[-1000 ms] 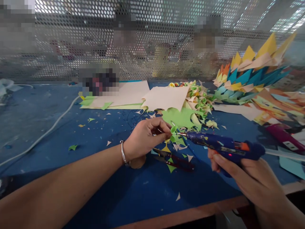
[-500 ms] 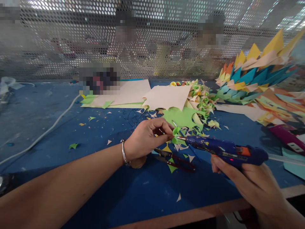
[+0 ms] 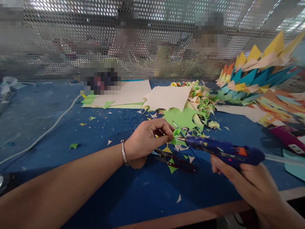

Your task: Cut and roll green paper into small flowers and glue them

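Green paper curl [image 3: 176, 132] sits pinched in my left hand [image 3: 145, 140] over mid-table [image 3: 47, 133], forearm stretched flat; my right hand [image 3: 247, 183] clamps the blue glue gun [image 3: 224, 151], nozzle touching the curl.

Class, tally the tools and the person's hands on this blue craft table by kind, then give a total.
Glue gun: 1
Scissors: 1
Left hand, pinching a green paper piece: 1
Right hand, gripping the glue gun: 1
Total: 4

Glue stick [image 3: 283, 159] (cut off at edge)
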`<state>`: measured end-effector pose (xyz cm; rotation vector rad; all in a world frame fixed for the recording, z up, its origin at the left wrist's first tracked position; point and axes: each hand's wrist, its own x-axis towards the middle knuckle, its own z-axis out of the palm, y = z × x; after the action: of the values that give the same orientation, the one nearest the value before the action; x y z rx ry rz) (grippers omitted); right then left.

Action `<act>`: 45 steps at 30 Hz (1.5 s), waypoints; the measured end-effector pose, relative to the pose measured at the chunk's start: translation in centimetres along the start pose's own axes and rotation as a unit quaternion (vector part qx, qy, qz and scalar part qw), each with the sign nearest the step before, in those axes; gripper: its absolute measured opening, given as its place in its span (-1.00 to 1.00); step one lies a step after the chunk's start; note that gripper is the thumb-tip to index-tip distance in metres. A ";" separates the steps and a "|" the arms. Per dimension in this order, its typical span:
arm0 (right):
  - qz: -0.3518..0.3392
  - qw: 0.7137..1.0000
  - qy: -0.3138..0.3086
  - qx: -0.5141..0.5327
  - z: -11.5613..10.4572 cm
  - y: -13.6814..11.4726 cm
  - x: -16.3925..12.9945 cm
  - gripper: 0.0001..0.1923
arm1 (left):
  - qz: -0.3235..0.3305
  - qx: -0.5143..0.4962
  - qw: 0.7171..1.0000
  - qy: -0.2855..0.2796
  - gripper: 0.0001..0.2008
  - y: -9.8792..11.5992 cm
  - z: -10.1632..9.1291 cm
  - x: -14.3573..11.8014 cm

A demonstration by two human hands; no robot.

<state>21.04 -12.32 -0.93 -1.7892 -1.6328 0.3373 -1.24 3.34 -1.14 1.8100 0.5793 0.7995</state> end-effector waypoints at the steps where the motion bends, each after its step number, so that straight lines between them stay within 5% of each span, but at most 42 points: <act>1: -0.012 1.000 -0.003 -0.004 -0.1 0.2 0.1 -0.59 | 0.000 0.001 1.000 0.000 -0.93 0.0 0.0 0.0; 7: -0.082 0.995 -0.035 -0.036 -0.4 1.6 0.3 -0.66 | 0.003 0.012 1.000 -0.004 -0.93 0.1 0.0 0.0; 18: 0.004 1.000 -0.006 0.001 0.2 0.0 -0.1 -0.60 | 0.013 0.013 1.000 -0.015 -0.92 -0.1 -0.2 0.0; 45: -0.011 1.000 -0.006 0.017 0.4 0.3 -0.4 -0.59 | 0.029 0.011 0.999 -0.015 -0.93 -0.4 -0.1 0.1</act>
<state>20.95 -12.56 -1.55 -1.7456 -1.6451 0.3628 -1.26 3.67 -1.43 1.8638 0.5203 0.8078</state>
